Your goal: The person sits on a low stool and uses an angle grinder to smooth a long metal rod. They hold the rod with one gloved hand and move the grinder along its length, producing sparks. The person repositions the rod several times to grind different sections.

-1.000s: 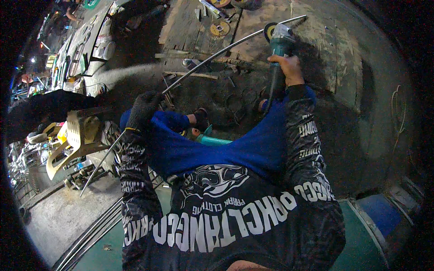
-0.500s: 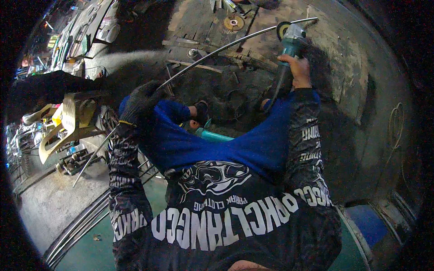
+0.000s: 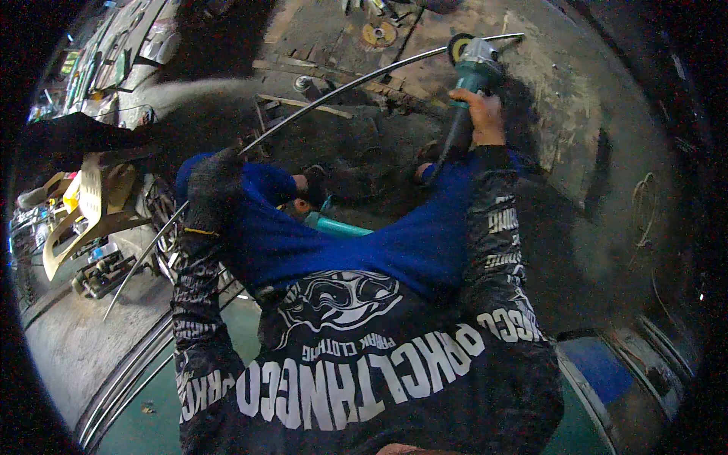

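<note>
A long, thin metal rod point(image 3: 334, 95) runs slantwise from lower left to upper right. My left hand point(image 3: 214, 186), in a dark glove, closes round it by my left knee, and the rod's near end sticks out behind. My bare right hand point(image 3: 487, 120) grips the teal body of an angle grinder point(image 3: 475, 72), its dark cord hanging down toward my legs. The grinder's disc point(image 3: 459, 50) is at the rod near its far end; whether they touch I cannot tell. My blue-clad knees are spread beneath both arms.
A loose round disc point(image 3: 378, 34) and a small can point(image 3: 306, 87) lie ahead beside wooden strips. To the left are a cream plastic chair point(image 3: 97, 216) and a cluttered heap. Several metal tubes point(image 3: 129, 387) line the lower left. A teal cylinder point(image 3: 341, 227) lies between my legs.
The whole view has shifted, so most things appear slightly farther left. Both hands keep their holds on the rod and the angle grinder.
</note>
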Available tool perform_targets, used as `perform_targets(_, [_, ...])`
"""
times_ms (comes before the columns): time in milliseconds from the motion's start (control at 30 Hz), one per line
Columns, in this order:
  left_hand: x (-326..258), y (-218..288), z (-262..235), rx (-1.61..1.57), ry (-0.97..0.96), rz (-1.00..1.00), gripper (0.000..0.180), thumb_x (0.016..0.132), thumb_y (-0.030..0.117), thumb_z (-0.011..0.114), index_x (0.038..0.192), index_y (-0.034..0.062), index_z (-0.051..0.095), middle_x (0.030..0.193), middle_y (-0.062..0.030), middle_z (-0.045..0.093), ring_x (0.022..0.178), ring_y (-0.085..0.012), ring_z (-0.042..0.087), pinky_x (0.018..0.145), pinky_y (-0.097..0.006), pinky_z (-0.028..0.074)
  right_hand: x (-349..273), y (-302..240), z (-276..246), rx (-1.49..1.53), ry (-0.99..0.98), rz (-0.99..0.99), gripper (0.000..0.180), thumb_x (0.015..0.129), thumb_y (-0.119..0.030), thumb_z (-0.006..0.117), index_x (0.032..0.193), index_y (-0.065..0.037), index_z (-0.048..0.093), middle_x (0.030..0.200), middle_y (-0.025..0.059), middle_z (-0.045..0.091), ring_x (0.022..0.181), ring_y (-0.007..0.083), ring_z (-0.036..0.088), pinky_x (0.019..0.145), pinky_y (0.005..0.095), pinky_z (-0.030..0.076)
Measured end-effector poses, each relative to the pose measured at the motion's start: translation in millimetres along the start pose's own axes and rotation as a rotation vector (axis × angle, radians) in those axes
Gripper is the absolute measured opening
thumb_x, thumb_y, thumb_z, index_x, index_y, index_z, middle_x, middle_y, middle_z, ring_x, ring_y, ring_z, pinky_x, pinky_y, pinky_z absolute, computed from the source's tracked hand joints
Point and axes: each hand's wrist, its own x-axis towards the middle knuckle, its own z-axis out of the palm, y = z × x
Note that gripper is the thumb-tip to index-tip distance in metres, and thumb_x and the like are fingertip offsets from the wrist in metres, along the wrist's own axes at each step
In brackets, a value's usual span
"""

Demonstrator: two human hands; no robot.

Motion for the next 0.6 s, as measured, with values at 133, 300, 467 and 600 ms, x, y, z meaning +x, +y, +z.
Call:
perform_targets(133, [3,10,-4,0.047,-0.028,-0.03,0.024,0.091,0.021,0.06,0.109,0.0085,0.07,0.095,-0.0178,0.07,0.091,-0.0375,0.068,0.078,-0.045,0.053,10,13,-1,-0.077,0.021,-0.021,0.031,0.065,-0.013,0.082,0.089,-0.001,0.067,0.082,0.0063,0.067,0.066,0.0191,0.064,0.062,0.0332,0.052])
perform_targets(300, [4,13,-5,0.114,-0.059,-0.04,0.024,0.092,0.024,0.058,0.107,0.0097,0.071,0.093,-0.018,0.07,0.09,-0.0384,0.067,0.076,-0.047,0.052,8,13,-2,-0.019,-0.088,-0.051,0.031,0.064,-0.011,0.082,0.088,0.001,0.067,0.08,0.0063,0.066,0.065,0.0196,0.064,0.06,0.0342,0.052])
perform_targets(467, [5,12,-8,0.204,-0.1,-0.021,0.025,0.094,0.028,0.057,0.106,0.0108,0.071,0.091,-0.0182,0.07,0.088,-0.0392,0.067,0.075,-0.048,0.052,7,9,5,-0.082,-0.114,-0.099,0.037,0.063,-0.01,0.083,0.091,0.001,0.063,0.084,0.0079,0.064,0.066,0.0204,0.063,0.061,0.0352,0.052])
perform_targets(600, [11,14,-9,0.178,-0.086,-0.031,0.027,0.095,0.03,0.055,0.104,0.0115,0.072,0.089,-0.0181,0.07,0.087,-0.0401,0.066,0.074,-0.049,0.051,5,16,15,-0.172,-0.029,-0.139,0.042,0.061,-0.012,0.084,0.095,0.0,0.062,0.086,0.0094,0.064,0.07,0.0221,0.063,0.065,0.036,0.053])
